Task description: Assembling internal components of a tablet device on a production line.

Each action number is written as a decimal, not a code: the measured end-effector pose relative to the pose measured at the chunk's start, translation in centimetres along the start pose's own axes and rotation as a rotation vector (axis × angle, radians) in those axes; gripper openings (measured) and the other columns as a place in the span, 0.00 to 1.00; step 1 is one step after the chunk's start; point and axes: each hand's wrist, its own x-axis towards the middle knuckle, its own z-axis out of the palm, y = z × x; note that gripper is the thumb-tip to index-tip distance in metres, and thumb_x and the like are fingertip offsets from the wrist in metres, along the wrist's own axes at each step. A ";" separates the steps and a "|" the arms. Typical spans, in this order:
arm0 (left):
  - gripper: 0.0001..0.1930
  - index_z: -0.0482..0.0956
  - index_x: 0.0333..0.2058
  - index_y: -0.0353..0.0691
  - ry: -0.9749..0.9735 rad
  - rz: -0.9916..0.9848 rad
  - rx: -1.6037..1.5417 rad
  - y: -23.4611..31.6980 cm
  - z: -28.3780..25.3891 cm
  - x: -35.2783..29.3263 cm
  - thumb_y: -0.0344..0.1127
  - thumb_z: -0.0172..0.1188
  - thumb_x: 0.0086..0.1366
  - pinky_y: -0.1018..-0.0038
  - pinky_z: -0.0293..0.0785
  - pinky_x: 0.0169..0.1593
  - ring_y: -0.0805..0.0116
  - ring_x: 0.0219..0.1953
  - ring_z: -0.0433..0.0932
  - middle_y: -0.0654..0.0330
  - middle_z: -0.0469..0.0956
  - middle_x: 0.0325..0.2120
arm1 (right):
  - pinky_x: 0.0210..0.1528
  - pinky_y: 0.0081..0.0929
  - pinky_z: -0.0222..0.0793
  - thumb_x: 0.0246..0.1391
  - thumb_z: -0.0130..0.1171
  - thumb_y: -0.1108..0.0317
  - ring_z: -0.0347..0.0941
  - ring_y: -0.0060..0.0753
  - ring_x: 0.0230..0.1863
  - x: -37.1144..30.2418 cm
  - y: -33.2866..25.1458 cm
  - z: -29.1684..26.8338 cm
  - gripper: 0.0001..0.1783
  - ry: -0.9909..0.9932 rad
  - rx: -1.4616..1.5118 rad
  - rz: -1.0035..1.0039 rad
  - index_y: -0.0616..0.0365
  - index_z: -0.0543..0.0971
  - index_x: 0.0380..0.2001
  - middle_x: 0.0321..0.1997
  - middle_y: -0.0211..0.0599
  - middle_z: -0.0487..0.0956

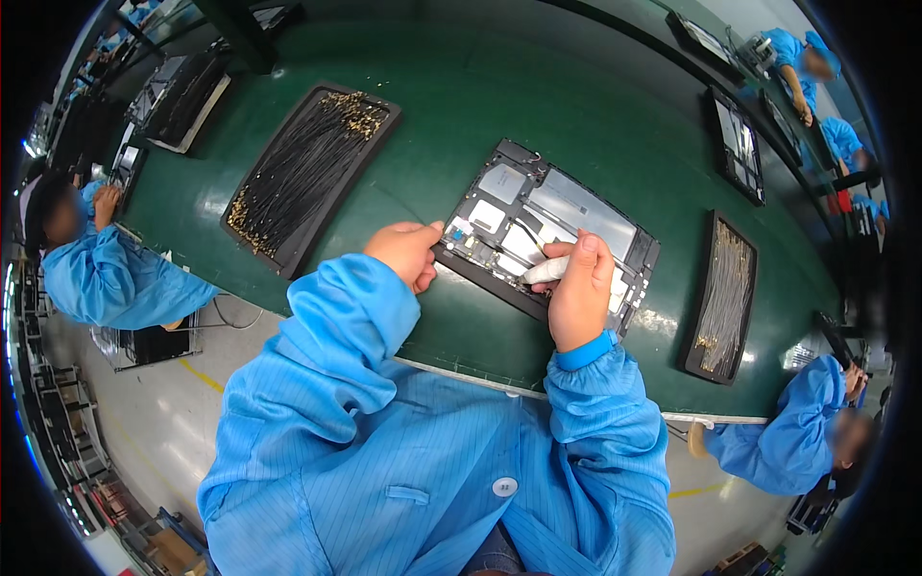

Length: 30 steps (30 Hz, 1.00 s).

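Note:
An opened tablet-like device (588, 213) lies at a slant on the green table in front of me, its battery plates and circuit boards bare. My left hand (408, 253) is closed in a pinch at the device's left corner; what lies between its fingertips is too small to make out. Over the device's near edge, my right hand (582, 288) is closed, thumb against fingers. A white finger cover (545, 272) on one of its fingers points at the circuit board. Whatever this hand grips is hidden. A blue band (587, 351) circles the right wrist.
Left of the device stands a dark tray (309, 178) of black cables with gold-coloured ends. Another tray (722, 298) of grey cables is at the right. More opened devices (738, 144) lie at the far right. Co-workers in blue sit at left (120, 278) and right (783, 432).

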 end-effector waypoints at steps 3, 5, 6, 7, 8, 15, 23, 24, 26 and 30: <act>0.13 0.68 0.33 0.34 0.146 0.353 0.261 -1.9 0.4 1.0 0.39 0.47 0.55 0.78 0.64 0.19 0.73 0.16 0.66 0.59 0.68 0.20 | 0.19 0.16 0.64 0.53 0.37 0.54 0.67 0.24 0.19 0.2 0.1 -0.1 0.23 0.007 0.020 0.000 0.66 0.59 0.40 0.27 0.39 0.70; 0.16 0.66 0.40 0.33 0.314 0.703 0.419 -3.2 0.8 0.3 0.38 0.45 0.56 0.82 0.65 0.20 0.78 0.18 0.65 0.63 0.68 0.19 | 0.19 0.17 0.64 0.53 0.37 0.54 0.67 0.24 0.19 0.3 0.0 -0.2 0.23 0.003 0.031 0.003 0.66 0.59 0.40 0.27 0.39 0.70; 0.16 0.66 0.40 0.33 0.303 0.708 0.431 -3.7 0.4 -0.5 0.38 0.45 0.56 0.82 0.65 0.20 0.78 0.18 0.65 0.63 0.68 0.19 | 0.19 0.17 0.64 0.53 0.37 0.54 0.68 0.24 0.20 0.3 -0.1 -0.3 0.23 -0.012 0.038 0.005 0.66 0.58 0.40 0.27 0.40 0.70; 0.17 0.65 0.41 0.33 0.158 0.707 0.481 -4.3 -0.3 -1.4 0.37 0.45 0.56 0.82 0.65 0.20 0.78 0.18 0.65 0.63 0.68 0.20 | 0.19 0.17 0.64 0.53 0.37 0.54 0.68 0.24 0.20 0.3 -0.2 -0.3 0.23 0.002 0.045 0.006 0.66 0.58 0.40 0.27 0.40 0.70; 0.17 0.64 0.43 0.33 0.011 0.703 0.529 -4.7 -0.7 -2.2 0.36 0.45 0.56 0.82 0.65 0.21 0.78 0.19 0.65 0.62 0.68 0.20 | 0.19 0.17 0.64 0.53 0.37 0.55 0.68 0.24 0.20 0.3 -0.2 -0.3 0.23 -0.014 0.041 -0.008 0.66 0.58 0.41 0.27 0.40 0.70; 0.18 0.63 0.44 0.32 -0.310 0.107 0.334 -4.3 -0.1 -5.1 0.33 0.46 0.55 0.83 0.65 0.21 0.78 0.19 0.65 0.63 0.67 0.22 | 0.19 0.18 0.64 0.53 0.36 0.54 0.68 0.26 0.19 0.2 0.1 -0.3 0.23 -0.044 0.005 -0.015 0.64 0.58 0.42 0.28 0.40 0.71; 0.20 0.61 0.47 0.34 -0.371 0.019 0.217 -3.8 0.3 -3.6 0.33 0.46 0.55 0.83 0.65 0.21 0.79 0.18 0.65 0.64 0.66 0.22 | 0.31 0.18 0.63 0.48 0.44 0.60 0.69 0.25 0.28 2.0 -0.7 0.2 0.21 -0.266 -0.202 0.199 0.64 0.64 0.42 0.28 0.39 0.73; 0.20 0.61 0.47 0.35 -0.364 0.032 0.238 -4.0 0.0 -4.1 0.33 0.46 0.55 0.83 0.65 0.21 0.79 0.18 0.65 0.64 0.66 0.22 | 0.34 0.18 0.62 0.47 0.45 0.60 0.70 0.27 0.29 2.4 -0.7 0.3 0.21 -0.352 -0.295 0.247 0.63 0.66 0.41 0.29 0.40 0.74; 0.21 0.60 0.48 0.35 -0.360 -0.001 0.237 -4.0 0.0 -4.7 0.34 0.46 0.55 0.84 0.65 0.21 0.79 0.18 0.65 0.64 0.66 0.22 | 0.32 0.17 0.63 0.45 0.46 0.60 0.71 0.26 0.31 2.9 -0.9 0.3 0.21 -0.367 -0.302 0.254 0.63 0.67 0.41 0.28 0.41 0.74; 0.19 0.62 0.46 0.35 -0.351 0.051 0.179 -3.3 1.0 -4.2 0.34 0.46 0.56 0.85 0.65 0.21 0.79 0.20 0.65 0.64 0.66 0.22 | 0.27 0.18 0.64 0.44 0.46 0.60 0.71 0.23 0.29 3.2 -2.0 0.1 0.22 -0.372 -0.322 0.346 0.64 0.67 0.42 0.28 0.40 0.74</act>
